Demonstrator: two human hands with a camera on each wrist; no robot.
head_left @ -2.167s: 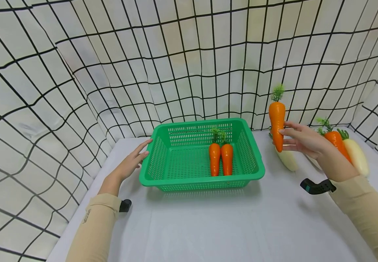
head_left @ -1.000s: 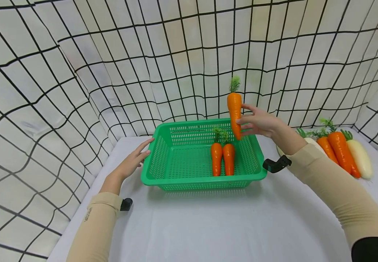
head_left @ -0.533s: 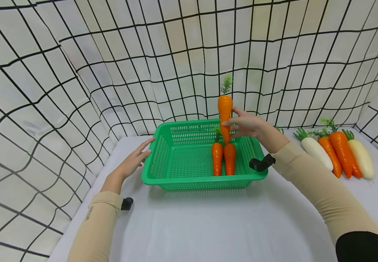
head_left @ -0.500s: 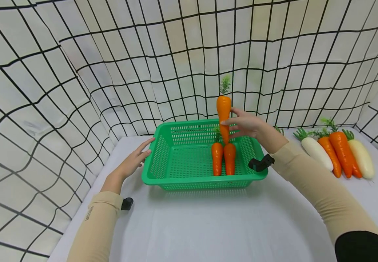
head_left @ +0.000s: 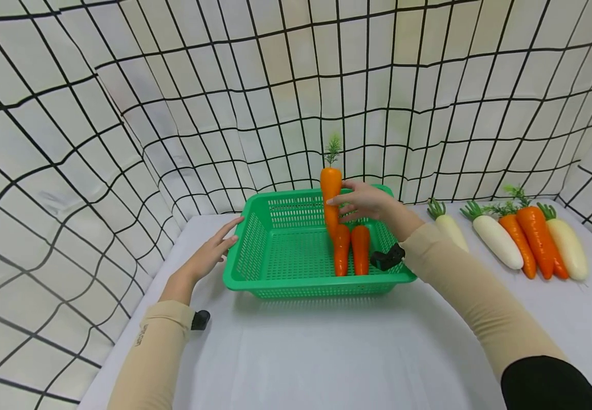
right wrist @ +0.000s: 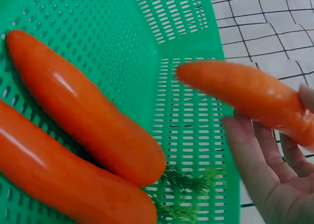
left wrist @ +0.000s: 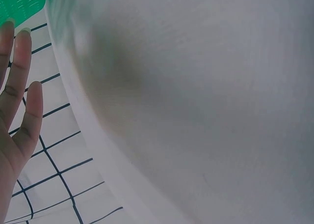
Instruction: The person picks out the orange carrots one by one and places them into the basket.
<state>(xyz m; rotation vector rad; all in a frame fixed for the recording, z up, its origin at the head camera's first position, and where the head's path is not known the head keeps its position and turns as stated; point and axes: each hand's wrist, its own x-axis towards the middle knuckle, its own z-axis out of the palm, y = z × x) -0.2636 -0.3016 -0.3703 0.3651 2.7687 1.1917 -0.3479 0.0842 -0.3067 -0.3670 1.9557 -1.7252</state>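
My right hand pinches a carrot with a feathery green top, tip pointing down, over the back part of a green plastic basket. In the right wrist view the held carrot lies between thumb and fingers, above the basket's slotted wall. Two more carrots, a left one and a right one, lie side by side on the basket floor. My left hand has its fingers extended, fingertips right at the basket's left rim. The left wrist view shows those fingers near a green corner.
Right of the basket on the white table lie a white radish, another radish, several carrots and a pale radish. A black grid net over white cloth stands behind and at both sides.
My right hand has carried the carrot left from the vegetables at the right to over the basket, lately lowering it. My left hand has stayed at the rim.
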